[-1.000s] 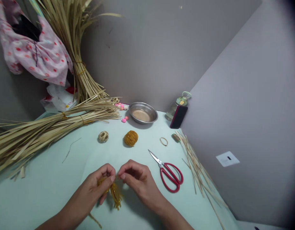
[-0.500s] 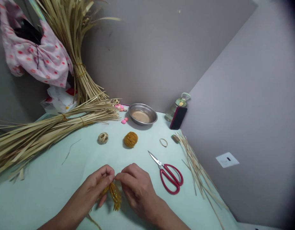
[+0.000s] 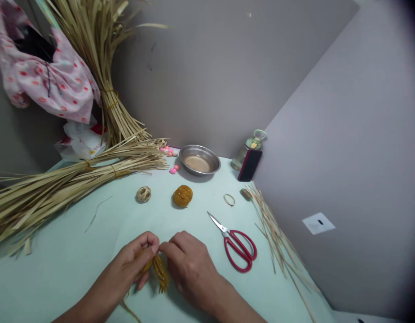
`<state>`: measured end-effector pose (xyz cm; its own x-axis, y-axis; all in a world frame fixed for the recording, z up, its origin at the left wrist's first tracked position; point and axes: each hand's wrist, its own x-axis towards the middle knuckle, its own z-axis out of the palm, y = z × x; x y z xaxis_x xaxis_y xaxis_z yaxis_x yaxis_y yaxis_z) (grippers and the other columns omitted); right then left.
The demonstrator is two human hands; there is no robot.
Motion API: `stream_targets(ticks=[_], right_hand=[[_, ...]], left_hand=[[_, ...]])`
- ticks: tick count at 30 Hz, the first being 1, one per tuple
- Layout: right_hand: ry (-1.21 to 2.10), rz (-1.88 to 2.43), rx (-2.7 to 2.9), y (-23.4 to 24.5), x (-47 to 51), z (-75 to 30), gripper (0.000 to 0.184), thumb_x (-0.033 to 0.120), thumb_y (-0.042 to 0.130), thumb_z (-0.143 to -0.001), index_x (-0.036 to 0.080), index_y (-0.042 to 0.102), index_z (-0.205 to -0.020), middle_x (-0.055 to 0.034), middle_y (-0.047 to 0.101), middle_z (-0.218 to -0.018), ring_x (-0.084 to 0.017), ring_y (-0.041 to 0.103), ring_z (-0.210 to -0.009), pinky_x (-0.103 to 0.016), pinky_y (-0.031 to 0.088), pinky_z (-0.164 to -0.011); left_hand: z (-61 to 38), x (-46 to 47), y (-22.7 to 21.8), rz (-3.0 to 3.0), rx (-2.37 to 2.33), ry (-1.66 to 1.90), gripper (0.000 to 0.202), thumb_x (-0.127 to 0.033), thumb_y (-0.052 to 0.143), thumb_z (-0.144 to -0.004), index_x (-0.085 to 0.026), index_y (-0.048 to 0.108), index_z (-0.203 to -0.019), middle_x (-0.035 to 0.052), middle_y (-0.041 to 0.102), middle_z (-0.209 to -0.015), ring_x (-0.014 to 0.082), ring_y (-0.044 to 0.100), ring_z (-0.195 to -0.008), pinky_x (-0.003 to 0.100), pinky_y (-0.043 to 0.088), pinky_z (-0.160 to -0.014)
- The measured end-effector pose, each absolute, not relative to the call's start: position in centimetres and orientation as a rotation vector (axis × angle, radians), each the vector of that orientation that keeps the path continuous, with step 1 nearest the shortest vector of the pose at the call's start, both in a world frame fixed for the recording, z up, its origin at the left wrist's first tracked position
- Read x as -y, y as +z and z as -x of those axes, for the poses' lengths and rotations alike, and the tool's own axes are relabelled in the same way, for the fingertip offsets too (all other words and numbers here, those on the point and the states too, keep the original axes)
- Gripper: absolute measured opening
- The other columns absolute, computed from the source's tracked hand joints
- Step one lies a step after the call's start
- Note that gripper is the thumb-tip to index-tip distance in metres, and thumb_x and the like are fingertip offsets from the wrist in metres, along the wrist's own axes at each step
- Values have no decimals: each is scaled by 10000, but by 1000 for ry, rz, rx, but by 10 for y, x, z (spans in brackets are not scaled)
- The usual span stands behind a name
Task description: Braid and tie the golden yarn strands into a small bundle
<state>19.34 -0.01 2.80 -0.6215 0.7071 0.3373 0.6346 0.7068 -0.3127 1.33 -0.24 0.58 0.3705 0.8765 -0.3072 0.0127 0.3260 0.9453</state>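
Your left hand and right hand both pinch the yellow strip weave, fingertips meeting at its top, low over the table just in front of you. Its strands fan out loose below, so the weaving seems far from closed. Beyond sit one yellow ball and one pale ball, both finished, plus one pair of scissors, one metal bowl, one small ring and two straw bundles.
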Motion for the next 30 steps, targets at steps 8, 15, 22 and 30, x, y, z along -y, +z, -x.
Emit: stream_targets(ticks=[8,15,22,30], right_hand=[[277,1130,2570,26,1,-191,159,70,495,-865,159,594,-951,-47,586,-811,-179,501,-727,-274,364,-623],[384,1496,2383,21,-8,-198,176,187,490,-932,181,562,-771,-23,582,-743,-152,493,-657,-277,321,-613],[1212,1269,1823,49,-6,-198,304,417,466,-980,182,586,-829,-10,546,-826,-142,506,-765,-257,388,-696],[1593,1158,1458,42,-10,-194,332,462,738,-782,148,640,-737,-5,566,-726,-135,488,-700,-267,367,-670]], left_hand=[[-11,1,12,-1103,-1069,742,336,-522,450,-945,-226,498,-794,-113,362,-542,110,333,-479,248,296,-507],[-8,0,11,-1095,-1088,749,337,-534,461,-937,-225,505,-809,-107,386,-600,96,338,-465,246,295,-491],[-12,7,15,-1158,-1031,674,368,-578,465,-915,-228,500,-804,-105,390,-594,100,350,-478,243,326,-504],[-15,6,18,-1192,-991,672,374,-592,469,-905,-231,503,-814,-102,379,-590,107,358,-495,236,327,-507]])
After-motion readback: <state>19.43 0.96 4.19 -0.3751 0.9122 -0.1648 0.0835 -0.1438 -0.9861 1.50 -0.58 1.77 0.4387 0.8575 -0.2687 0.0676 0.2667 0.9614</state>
